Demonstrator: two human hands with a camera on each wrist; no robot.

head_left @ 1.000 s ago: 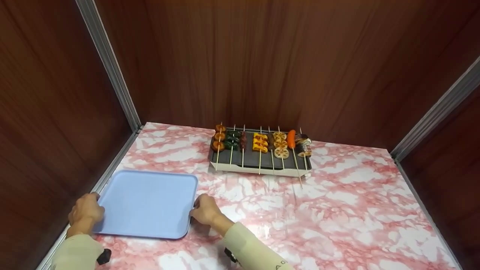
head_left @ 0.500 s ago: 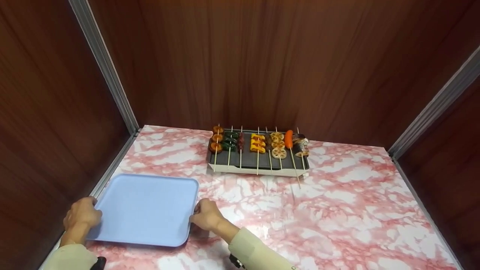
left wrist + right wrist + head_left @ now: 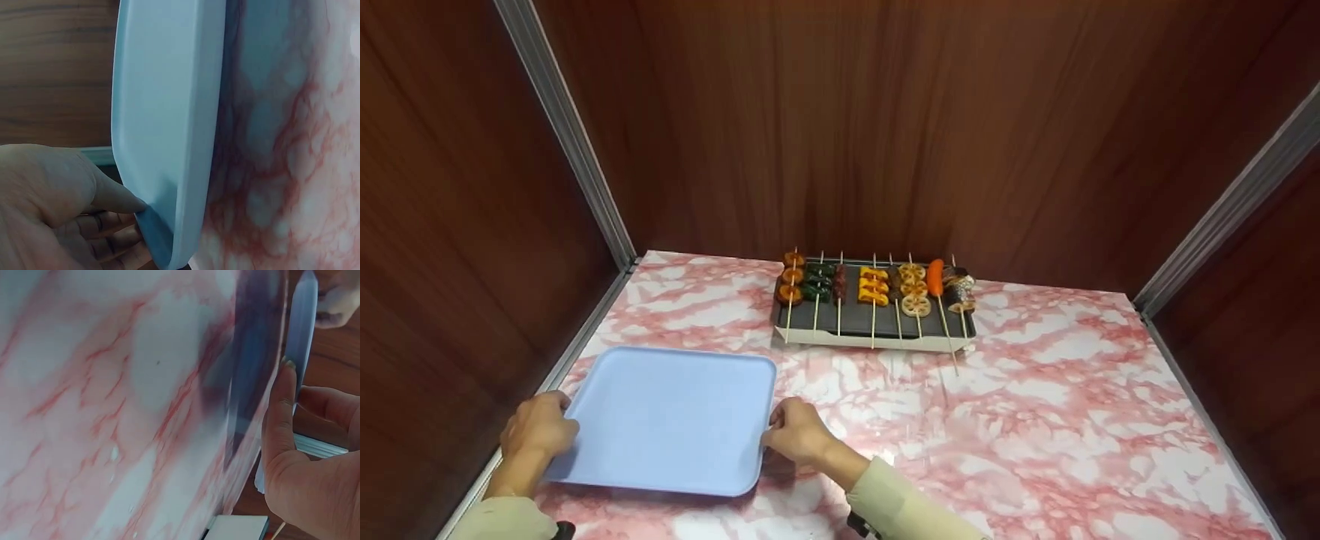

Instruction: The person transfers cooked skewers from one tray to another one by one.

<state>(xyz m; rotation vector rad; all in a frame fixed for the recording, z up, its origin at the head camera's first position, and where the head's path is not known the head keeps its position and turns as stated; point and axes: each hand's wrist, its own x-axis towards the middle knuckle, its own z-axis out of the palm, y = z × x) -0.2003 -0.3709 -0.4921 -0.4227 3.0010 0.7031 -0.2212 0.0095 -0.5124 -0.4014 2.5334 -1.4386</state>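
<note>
A light blue rectangular tray (image 3: 671, 424) is held by its two short sides at the left of the table. My left hand (image 3: 538, 426) grips the left rim; in the left wrist view the thumb of that hand (image 3: 50, 197) lies on the inner edge and the fingers go beneath. On the opposite rim, my right hand (image 3: 801, 431) pinches the tray. The right wrist view has this hand (image 3: 309, 455) with thumb and finger on either side of the edge, and a gap with a shadow shows between tray and tabletop. Nothing lies on the tray.
A dark grill plate (image 3: 855, 319) on a white base stands at the back, bearing several food skewers, among them lotus root slices (image 3: 915, 292) and an orange sausage (image 3: 935, 277). Wood-grain panels enclose the pink marbled table (image 3: 1035, 420) at back and sides.
Both hands have carried the tray a little to the right within the last half second, after a small shift left and nearer. The skewers and grill stay put.
</note>
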